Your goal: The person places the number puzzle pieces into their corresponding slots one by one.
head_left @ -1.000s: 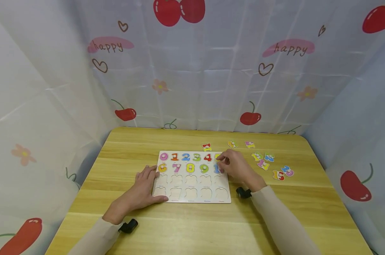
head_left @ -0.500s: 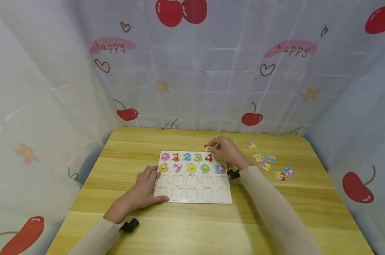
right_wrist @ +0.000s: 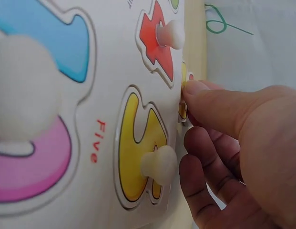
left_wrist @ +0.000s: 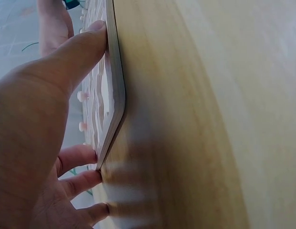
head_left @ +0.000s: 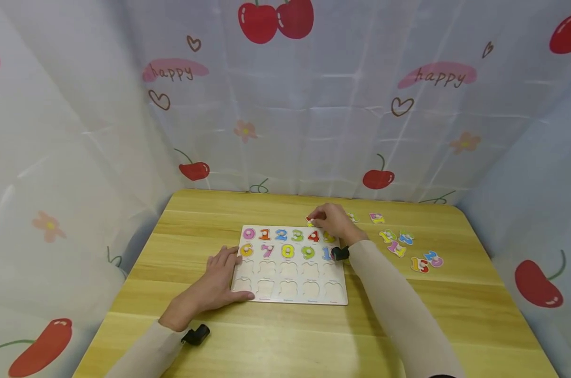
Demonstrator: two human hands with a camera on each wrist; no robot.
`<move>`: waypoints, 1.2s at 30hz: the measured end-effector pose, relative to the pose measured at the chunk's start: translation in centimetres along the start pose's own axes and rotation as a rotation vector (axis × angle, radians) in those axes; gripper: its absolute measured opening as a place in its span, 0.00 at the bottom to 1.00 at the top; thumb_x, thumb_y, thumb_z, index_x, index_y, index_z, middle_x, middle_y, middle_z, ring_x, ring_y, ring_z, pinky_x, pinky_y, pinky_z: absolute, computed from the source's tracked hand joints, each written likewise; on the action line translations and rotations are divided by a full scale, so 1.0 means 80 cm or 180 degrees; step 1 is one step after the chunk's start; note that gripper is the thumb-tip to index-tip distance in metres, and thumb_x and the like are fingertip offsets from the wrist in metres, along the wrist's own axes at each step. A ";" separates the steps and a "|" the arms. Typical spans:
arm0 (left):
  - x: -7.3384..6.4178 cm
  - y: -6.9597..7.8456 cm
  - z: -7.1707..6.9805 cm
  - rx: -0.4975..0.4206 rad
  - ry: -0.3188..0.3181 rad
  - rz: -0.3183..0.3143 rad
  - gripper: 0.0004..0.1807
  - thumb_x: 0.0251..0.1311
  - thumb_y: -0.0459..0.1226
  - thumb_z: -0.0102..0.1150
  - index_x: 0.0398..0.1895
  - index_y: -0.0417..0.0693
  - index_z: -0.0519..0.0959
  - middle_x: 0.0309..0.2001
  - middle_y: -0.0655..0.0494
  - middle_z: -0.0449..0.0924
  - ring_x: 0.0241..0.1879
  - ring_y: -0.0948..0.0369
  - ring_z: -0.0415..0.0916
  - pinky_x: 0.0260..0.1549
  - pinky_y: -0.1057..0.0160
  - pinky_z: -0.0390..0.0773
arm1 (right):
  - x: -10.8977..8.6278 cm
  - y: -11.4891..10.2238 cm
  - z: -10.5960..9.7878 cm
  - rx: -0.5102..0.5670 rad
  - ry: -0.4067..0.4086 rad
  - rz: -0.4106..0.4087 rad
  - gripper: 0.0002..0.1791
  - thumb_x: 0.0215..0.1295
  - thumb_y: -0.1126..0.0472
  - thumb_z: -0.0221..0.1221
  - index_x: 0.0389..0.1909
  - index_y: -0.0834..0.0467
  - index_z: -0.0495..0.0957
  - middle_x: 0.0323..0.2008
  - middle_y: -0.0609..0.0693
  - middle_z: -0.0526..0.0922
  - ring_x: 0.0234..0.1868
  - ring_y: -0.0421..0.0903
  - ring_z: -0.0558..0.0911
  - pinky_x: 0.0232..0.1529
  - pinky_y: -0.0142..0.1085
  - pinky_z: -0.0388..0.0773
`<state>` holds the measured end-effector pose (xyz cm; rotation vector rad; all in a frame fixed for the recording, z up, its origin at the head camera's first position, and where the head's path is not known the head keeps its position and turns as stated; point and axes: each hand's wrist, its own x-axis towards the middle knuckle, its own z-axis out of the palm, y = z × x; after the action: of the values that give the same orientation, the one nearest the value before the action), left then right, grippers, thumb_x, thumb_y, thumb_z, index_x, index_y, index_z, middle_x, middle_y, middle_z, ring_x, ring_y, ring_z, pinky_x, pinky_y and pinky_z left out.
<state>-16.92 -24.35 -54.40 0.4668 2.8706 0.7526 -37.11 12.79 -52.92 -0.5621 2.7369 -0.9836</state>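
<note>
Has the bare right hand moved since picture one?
Yes: against the white wooden number board, the right hand went forward to the red-and-yellow piece past the board's far edge.

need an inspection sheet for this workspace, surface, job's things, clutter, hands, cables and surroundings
Surface: wood-grain table.
Job's things: board lies flat, numbers 0 to 10 in place, lower two rows unfilled; loose pieces lie to its right and beyond it.
Clutter: nothing seen.
Hands: left hand rests on board's left edge; right hand seems to pinch red-and-yellow piece past the far edge.
Cables: nothing seen.
Surroundings: cherry-print curtain.
</note>
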 end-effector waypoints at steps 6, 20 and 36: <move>0.004 0.002 0.002 0.0020 -0.0022 -0.0001 0.61 0.62 0.66 0.84 0.82 0.33 0.69 0.92 0.32 0.57 0.94 0.24 0.45 0.88 0.18 0.52 | -0.001 0.007 -0.003 -0.0004 0.0097 0.0036 0.10 0.87 0.58 0.68 0.59 0.53 0.94 0.50 0.52 0.93 0.46 0.49 0.85 0.50 0.40 0.86; -0.002 0.000 -0.006 -0.0102 -0.0022 0.0063 0.58 0.63 0.62 0.87 0.81 0.32 0.71 0.91 0.31 0.59 0.92 0.22 0.48 0.87 0.14 0.51 | -0.030 -0.019 0.003 0.0130 0.0449 -0.0249 0.08 0.85 0.56 0.71 0.53 0.55 0.94 0.55 0.56 0.89 0.52 0.53 0.87 0.51 0.43 0.89; -0.007 -0.013 -0.022 -0.0266 -0.0090 0.0161 0.52 0.62 0.54 0.89 0.82 0.37 0.76 0.91 0.38 0.62 0.93 0.27 0.50 0.87 0.23 0.64 | -0.081 -0.101 0.078 0.0297 0.0290 -0.0925 0.03 0.80 0.60 0.76 0.45 0.53 0.91 0.50 0.50 0.91 0.45 0.41 0.89 0.49 0.31 0.88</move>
<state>-17.05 -26.16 -53.35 0.5365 2.7981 0.8634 -27.05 6.10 -52.21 -0.9398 2.7197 -1.2220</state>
